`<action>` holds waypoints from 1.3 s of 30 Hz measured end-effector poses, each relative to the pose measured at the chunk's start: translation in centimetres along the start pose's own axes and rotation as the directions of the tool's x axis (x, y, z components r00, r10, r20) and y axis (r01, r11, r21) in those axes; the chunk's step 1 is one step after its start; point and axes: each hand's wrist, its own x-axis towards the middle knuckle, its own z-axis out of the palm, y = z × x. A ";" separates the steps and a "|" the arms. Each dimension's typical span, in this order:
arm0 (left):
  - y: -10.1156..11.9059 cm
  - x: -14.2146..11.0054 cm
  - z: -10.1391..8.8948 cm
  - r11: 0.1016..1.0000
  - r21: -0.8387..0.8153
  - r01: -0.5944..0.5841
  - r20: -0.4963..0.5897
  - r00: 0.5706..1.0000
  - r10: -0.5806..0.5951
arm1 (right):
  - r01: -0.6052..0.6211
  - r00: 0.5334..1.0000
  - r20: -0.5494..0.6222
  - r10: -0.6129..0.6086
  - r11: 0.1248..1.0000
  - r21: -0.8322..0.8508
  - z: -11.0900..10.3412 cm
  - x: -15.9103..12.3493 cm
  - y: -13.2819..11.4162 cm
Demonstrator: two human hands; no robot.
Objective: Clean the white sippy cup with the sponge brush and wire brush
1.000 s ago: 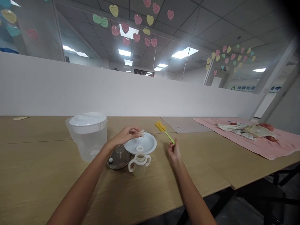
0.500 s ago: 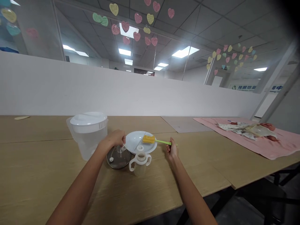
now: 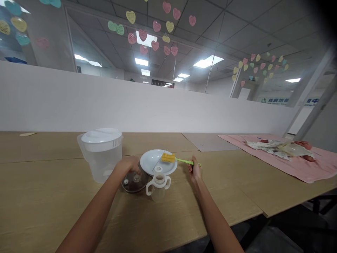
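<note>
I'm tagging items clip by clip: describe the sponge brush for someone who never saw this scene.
On the tan table, find the white plate between the lidded pitcher and the pink cloth. Over the plate's right side is the sponge brush, its handle in the right hand. Its yellow head and green handle set it apart from the white plate and the two-handled bottle.

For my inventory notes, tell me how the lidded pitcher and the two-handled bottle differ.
The pitcher is clearly larger than the bottle. The pitcher wears a white lid; the bottle's mouth is uncovered. The bottle has two white handles, one on each side, whereas the pitcher shows no such pair. Both stand upright on the table and have see-through bodies.
</note>
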 end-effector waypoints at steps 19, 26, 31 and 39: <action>4.9 0.2 1.9 0.950 -0.162 -0.266 -0.156 0.958 0.241 | -0.016 0.992 0.118 0.034 0.989 -0.149 0.3 -0.3 0.6; 4.2 0.4 0.5 0.908 -0.263 -0.325 -0.367 0.904 0.217 | -0.058 0.998 -0.021 0.058 0.998 -0.015 0.1 0.2 0.6; 4.4 0.7 0.6 0.770 -0.449 -0.452 -0.427 0.866 0.259 | -0.135 0.978 0.177 0.112 0.983 0.126 0.4 -0.4 0.2; 5.4 0.4 0.6 0.531 -0.594 -0.605 -0.512 0.793 0.330 | -0.197 0.972 0.169 0.163 0.957 0.212 0.5 -0.8 -0.5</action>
